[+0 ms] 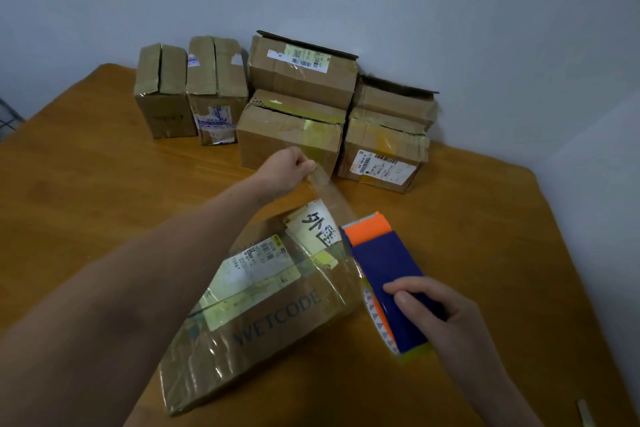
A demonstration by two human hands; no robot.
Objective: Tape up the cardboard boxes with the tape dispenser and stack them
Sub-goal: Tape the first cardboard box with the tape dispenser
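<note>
The left hand point(291, 166) is closed in a pinch on the free end of a clear tape strip point(329, 198), raised just beyond the far end of the WETCODE box point(263, 315). The right hand point(436, 315) grips the blue-and-orange tape dispenser point(384, 260) from above, fingers curled over its rear body, just off the box's right edge and low over the table point(104, 184). The box lies flat close to the person, with labels and shiny old film on its top. Its long axis runs from near-left to far-right.

The strip is taut between the two hands, running from the dispenser's orange mouth up and leftward to the pinch and crossing over the box's far right corner. It hangs above the cardboard, and I cannot tell whether it touches anywhere. The next move, I judge, turns on the strip lying slantwise to the box's long axis and off to its right side, not along the top. The left hand is nearer the far end, so it would anchor the tape there. The right hand would then draw the dispenser back toward the near end.

Beyond the box's far end, against the wall point(450, 10), stand the other cardboard boxes point(298, 107): two upright ones to the left and two piles of two to the right, some with flaps ajar.
</note>
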